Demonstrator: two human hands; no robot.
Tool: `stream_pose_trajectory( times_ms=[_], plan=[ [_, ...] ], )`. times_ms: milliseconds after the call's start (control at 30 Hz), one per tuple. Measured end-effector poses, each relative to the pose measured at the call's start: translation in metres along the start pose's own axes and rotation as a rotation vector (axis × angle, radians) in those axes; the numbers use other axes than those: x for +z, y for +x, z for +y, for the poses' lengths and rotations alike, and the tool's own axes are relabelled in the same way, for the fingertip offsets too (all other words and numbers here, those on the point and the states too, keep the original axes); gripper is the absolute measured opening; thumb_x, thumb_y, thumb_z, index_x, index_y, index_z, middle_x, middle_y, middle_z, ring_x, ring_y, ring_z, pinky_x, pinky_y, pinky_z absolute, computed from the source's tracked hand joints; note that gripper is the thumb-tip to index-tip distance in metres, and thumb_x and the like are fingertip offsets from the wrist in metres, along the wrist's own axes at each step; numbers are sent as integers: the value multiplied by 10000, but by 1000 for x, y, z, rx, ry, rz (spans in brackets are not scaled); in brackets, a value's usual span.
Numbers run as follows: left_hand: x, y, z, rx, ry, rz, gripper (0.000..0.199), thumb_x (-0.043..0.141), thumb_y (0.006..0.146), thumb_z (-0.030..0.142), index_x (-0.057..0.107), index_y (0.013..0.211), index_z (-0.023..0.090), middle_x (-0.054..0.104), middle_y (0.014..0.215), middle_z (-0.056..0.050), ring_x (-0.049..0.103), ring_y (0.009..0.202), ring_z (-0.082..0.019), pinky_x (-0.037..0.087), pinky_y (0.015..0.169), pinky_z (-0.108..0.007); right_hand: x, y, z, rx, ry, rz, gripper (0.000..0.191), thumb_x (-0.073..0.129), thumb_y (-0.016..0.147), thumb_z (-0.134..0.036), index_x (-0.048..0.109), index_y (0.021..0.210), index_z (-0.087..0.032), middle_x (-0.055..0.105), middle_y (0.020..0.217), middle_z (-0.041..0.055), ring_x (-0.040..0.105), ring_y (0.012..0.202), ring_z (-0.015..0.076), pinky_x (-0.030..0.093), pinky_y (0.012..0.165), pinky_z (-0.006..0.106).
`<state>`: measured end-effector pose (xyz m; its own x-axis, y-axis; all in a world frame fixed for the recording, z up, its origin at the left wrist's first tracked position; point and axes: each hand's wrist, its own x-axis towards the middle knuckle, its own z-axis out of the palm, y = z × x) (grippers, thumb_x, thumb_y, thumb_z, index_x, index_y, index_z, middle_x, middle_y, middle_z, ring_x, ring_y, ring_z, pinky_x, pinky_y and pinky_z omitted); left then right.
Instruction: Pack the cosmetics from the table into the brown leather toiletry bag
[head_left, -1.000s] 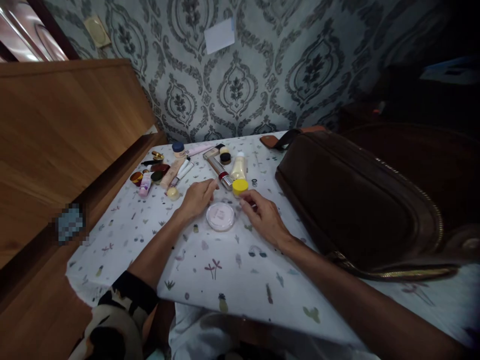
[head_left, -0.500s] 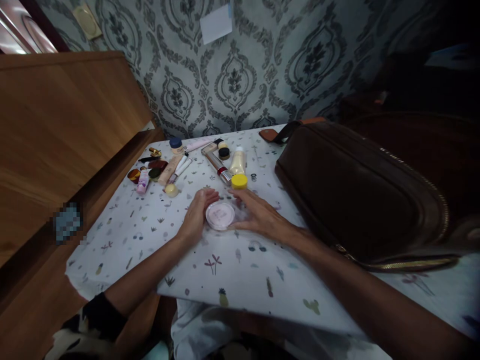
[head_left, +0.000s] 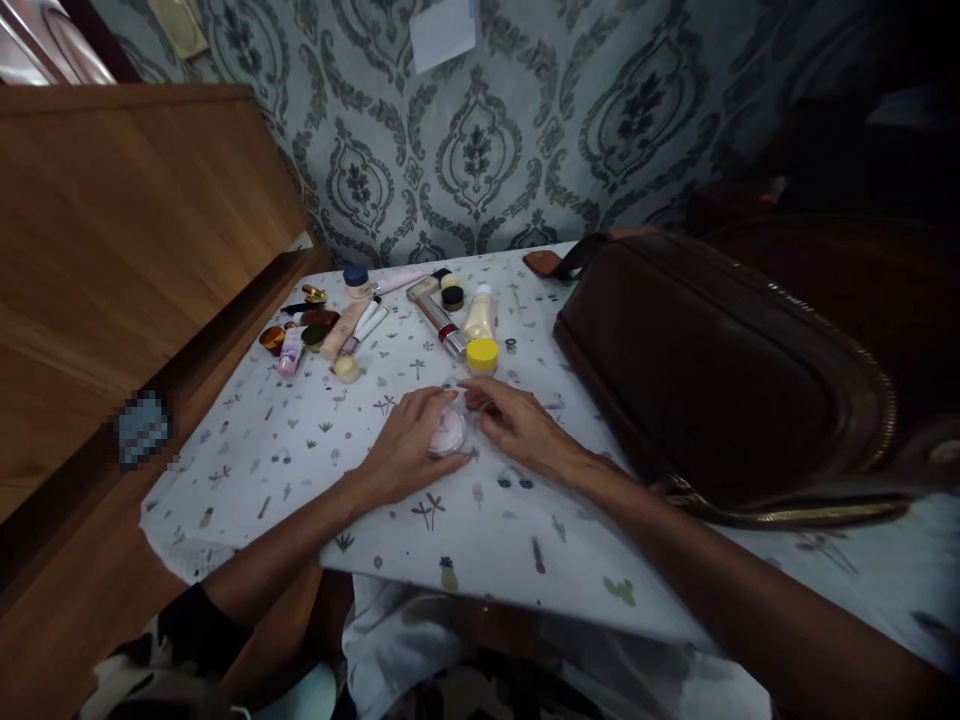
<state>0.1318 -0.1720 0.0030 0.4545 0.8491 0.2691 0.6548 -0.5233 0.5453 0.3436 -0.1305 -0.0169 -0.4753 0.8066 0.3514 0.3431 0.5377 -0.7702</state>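
Observation:
Just in front of me on the table, my left hand (head_left: 409, 440) wraps round a flat, round pale-pink compact (head_left: 448, 432) with a clear rim, thumb at its near side and fingers over its far side. The left part of the compact is hidden under that hand. To its right is my right hand (head_left: 521, 425), with bent fingers a little apart, close to the compact's right edge. I cannot tell whether its fingertips touch the compact. A yellow-lidded jar (head_left: 482, 356) stands just beyond the right hand.
Behind the jar lie a cream tube (head_left: 480, 313), a silver tube with a red band (head_left: 441, 322) and a black-lidded pot (head_left: 452, 298). Several cosmetics, including a pink tube (head_left: 290, 352) and a blue-lidded jar (head_left: 357, 281), lie at the left. A large brown bag (head_left: 720, 370) fills the right side.
My left hand has turned over and closed round the compact. My right hand, which was spread at the compact's right edge, has drawn back slightly with its fingers more bent.

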Motion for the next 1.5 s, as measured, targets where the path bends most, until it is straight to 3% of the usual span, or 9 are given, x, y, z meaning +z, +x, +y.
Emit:
stream_pose_trajectory(
  times_ms=[167, 333, 433, 567, 800, 1033, 1133, 1300, 1500],
  plan=[
    [2, 8, 6, -94, -159, 87, 437, 606, 907, 402, 512, 1287, 208, 579, 1188, -104, 545, 1110, -265, 446, 992, -415, 6, -2, -9, 147, 243, 50, 323, 531, 922, -329, 637, 1178, -161, 706, 1053, 100, 672, 962, 224, 536, 909, 415],
    [6, 31, 24, -130, -524, 258, 333, 423, 987, 452, 493, 1205, 210, 596, 1055, -43, 576, 1016, -205, 460, 949, -336, 13, 2, -18, 368, 982, -86, 459, 591, 904, -606, 591, 1090, -186, 693, 963, 68, 696, 894, 187, 563, 863, 364],
    [13, 37, 27, -104, -577, 321, 332, 408, 994, 485, 500, 1175, 222, 599, 1060, -40, 578, 1027, -205, 456, 969, -339, 13, 2, -23, 441, 1155, -104, 475, 675, 851, -616, 565, 1056, -202, 668, 863, 19, 687, 790, 143, 566, 764, 291],
    [21, 36, 19, -56, -621, 291, 360, 393, 1001, 509, 528, 1175, 225, 612, 1094, -49, 587, 1053, -213, 451, 991, -352, 11, 1, -25, 395, 1077, -50, 548, 778, 774, -557, 569, 1111, -179, 657, 817, 2, 661, 761, 128, 535, 677, 234],
    [21, 39, 13, -97, -700, 374, 407, 349, 1019, 500, 631, 1041, 206, 693, 1066, -66, 639, 1032, -217, 485, 963, -364, 15, 2, -19, 382, 784, 74, 777, 864, 622, -392, 522, 1286, -178, 683, 999, 49, 635, 751, 151, 469, 526, 224],
    [16, 37, 10, -242, -740, 424, 520, 416, 987, 604, 705, 1063, 179, 735, 1055, -72, 663, 985, -211, 505, 882, -324, 10, 3, -16, 388, 560, 62, 482, 784, 681, -494, 674, 974, -128, 669, 852, 27, 590, 729, 135, 460, 629, 250],
    [15, 37, 7, -197, -691, 378, 528, 410, 978, 621, 676, 1110, 184, 708, 1104, -80, 643, 1030, -216, 489, 940, -341, 8, 3, -15, 409, 484, 89, 483, 754, 691, -583, 630, 865, -150, 585, 705, -22, 518, 576, 102, 389, 508, 227],
    [17, 39, 7, -146, -569, 284, 621, 806, 726, 456, 527, 1222, 209, 629, 1149, -56, 620, 1041, -220, 502, 919, -328, 4, 1, -18, 384, 498, 86, 541, 604, 795, -730, 526, 752, -196, 489, 532, -64, 448, 424, 88, 343, 438, 226],
    [15, 35, 5, -148, -511, 227, 566, 801, 735, 386, 521, 1196, 215, 621, 1131, -38, 606, 1031, -206, 479, 927, -322, 2, 0, -18, 360, 517, 113, 648, 381, 872, -822, 493, 656, -221, 464, 453, -47, 424, 392, 108, 330, 423, 247]
  ],
)
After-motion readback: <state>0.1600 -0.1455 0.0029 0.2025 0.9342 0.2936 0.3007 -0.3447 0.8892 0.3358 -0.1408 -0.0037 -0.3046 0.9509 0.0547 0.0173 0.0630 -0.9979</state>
